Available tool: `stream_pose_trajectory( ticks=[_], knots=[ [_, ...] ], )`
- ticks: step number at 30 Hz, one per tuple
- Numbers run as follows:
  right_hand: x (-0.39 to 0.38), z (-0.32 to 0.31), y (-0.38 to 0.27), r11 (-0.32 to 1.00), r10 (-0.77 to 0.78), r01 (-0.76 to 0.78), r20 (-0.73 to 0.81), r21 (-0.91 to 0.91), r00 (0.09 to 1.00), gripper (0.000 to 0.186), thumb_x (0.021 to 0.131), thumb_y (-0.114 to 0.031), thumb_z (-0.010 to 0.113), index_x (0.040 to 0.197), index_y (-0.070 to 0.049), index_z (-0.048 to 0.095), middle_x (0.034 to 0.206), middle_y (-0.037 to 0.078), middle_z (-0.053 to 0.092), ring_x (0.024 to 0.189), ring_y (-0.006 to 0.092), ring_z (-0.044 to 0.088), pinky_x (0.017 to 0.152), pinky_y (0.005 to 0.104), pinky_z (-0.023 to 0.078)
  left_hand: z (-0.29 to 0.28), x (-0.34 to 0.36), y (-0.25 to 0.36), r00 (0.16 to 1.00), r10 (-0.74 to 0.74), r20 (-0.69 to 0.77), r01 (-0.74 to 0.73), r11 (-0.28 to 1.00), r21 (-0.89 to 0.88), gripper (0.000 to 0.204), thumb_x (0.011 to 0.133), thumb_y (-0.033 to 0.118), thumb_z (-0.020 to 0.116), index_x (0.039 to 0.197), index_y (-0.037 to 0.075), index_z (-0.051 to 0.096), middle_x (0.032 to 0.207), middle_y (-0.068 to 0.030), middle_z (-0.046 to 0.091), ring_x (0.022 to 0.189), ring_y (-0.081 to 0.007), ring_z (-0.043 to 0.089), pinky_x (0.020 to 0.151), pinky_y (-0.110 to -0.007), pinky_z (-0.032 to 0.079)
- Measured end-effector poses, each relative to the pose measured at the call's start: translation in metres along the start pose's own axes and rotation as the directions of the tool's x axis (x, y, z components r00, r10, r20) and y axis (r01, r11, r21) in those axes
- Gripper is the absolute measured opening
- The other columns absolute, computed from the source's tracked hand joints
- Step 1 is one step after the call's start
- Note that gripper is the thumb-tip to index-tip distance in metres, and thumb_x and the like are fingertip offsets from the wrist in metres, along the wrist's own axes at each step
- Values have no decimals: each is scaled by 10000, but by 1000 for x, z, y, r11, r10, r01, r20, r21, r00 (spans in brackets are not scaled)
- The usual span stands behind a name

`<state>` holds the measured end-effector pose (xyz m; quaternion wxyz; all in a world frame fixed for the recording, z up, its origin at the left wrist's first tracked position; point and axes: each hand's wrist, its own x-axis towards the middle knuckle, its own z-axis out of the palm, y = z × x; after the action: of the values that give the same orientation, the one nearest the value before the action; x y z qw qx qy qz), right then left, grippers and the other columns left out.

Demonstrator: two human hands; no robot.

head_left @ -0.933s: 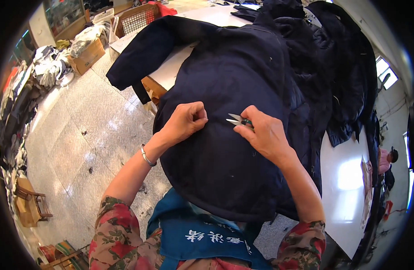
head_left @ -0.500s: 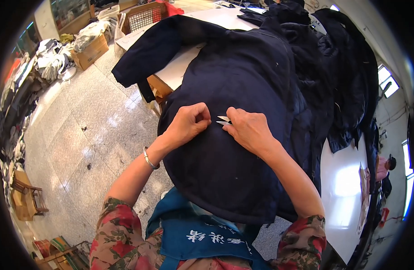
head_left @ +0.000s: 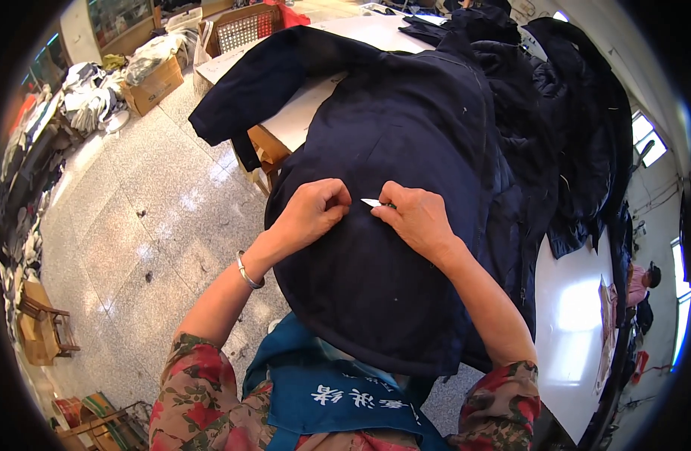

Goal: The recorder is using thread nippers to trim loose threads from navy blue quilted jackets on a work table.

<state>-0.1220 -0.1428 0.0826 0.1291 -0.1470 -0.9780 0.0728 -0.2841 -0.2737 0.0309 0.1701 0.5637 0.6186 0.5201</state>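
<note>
A dark navy coat [head_left: 390, 278] lies spread over the table edge and hangs toward me, one sleeve [head_left: 247, 90] stretched out to the left. Above its middle, my right hand [head_left: 417, 214] grips a pair of thread snips [head_left: 371, 202], blade tips together and pointing left. My left hand [head_left: 311, 210] faces them a short way off, thumb and forefinger pinched at the cloth. Whatever lies in that pinch is too small or hidden to name. Small pale specks show on the fabric.
The coat rests on a white table [head_left: 300, 124]. More dark garments [head_left: 556, 120] are heaped along its right side. Left on the floor stand a cardboard box [head_left: 154, 84] and a wooden stool [head_left: 51, 323]. A person in pink [head_left: 640, 284] is far to the right.
The blades of the thread snips were parted and have come together. Both hands have stayed nearly in place over the coat.
</note>
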Motion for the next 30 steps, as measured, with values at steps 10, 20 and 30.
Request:
stream_pose_trajectory(
  ticks=[10, 20, 30],
  knots=[
    [-26, -21, 9, 856, 390, -329, -81, 400, 917, 260, 817, -272, 688, 872, -37, 590, 721, 105, 666, 672, 273, 641, 621, 359, 453, 24, 7, 4, 942, 278, 187, -332, 698, 634, 104, 802, 103, 632, 807, 26, 562, 784, -100, 536, 722, -256, 605, 590, -343, 491],
    [-38, -16, 28, 739, 462, -315, -108, 595, 880, 246, 813, -243, 708, 890, -36, 601, 679, 61, 646, 609, 161, 600, 598, 297, 432, -55, -11, -24, 892, 299, -338, -65, 826, 560, 43, 760, 37, 596, 787, 46, 564, 730, -121, 568, 641, -274, 601, 567, -350, 472],
    [-26, -12, 15, 864, 377, -308, -108, 398, 920, 261, 804, -264, 710, 895, -45, 601, 705, 81, 657, 651, 243, 631, 627, 336, 449, -13, -20, 28, 947, 321, -28, -261, 815, 516, 145, 751, 71, 722, 877, 39, 659, 837, -88, 622, 748, -263, 642, 638, -325, 514]
  ],
)
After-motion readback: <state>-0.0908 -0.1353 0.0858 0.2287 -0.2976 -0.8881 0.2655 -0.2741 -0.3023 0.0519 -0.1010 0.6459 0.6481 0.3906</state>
